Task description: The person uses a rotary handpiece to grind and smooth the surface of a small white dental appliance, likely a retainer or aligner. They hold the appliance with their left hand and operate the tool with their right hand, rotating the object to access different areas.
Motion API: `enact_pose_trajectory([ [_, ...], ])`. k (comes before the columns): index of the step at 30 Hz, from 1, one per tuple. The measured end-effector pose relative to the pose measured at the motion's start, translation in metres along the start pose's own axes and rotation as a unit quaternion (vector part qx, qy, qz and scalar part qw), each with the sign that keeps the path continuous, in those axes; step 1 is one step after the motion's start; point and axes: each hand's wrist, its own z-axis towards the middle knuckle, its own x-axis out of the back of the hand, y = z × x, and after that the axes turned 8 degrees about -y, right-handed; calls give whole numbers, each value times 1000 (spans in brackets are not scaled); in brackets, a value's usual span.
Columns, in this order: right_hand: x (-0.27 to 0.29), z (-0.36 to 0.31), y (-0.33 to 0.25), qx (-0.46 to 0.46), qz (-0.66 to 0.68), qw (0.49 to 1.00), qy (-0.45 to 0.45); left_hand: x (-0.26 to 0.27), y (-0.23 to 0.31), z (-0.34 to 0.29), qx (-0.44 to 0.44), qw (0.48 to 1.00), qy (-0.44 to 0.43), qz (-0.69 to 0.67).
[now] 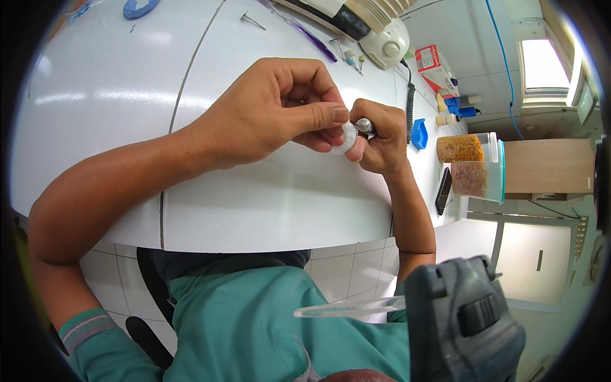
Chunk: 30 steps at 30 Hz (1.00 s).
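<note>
Above the white table, my two hands meet near the middle of the view. The thumb and fingers of my left hand pinch a small white, curved piece, partly covered by the fingertips. My right hand is closed around a silver rotary handpiece, whose rounded metal end points toward the white piece. A fingertip of that hand lies against the white piece's edge. Whether the handpiece touches the piece, I cannot tell.
Beyond my hands lie a purple-handled tool, a metal bur and several small bits beside a beige machine. To the right are a coiled cord, a blue curved piece, a black phone and a food-filled tub.
</note>
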Motion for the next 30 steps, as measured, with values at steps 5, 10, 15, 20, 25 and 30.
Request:
enact_pose_trajectory([
  [5, -1, 1, -1, -7, -2, 1000, 7, 0, 1, 0, 5, 1000, 7, 1],
  [10, 1, 1, 0, 1, -44, 999, 16, 1, -1, 1, 6, 1000, 12, 2],
  [15, 1, 0, 1, 9, -39, 999, 13, 2, -2, 0, 10, 1000, 6, 1],
  [20, 1, -1, 2, 5, -38, 999, 14, 2, -1, 1, 8, 1000, 1, -2],
  [25, 1, 0, 2, 12, -37, 999, 12, 2, -2, 0, 7, 1000, 1, 7],
  [30, 1, -3, 7, 4, -43, 999, 18, 2, -2, 0, 3, 1000, 2, -3],
])
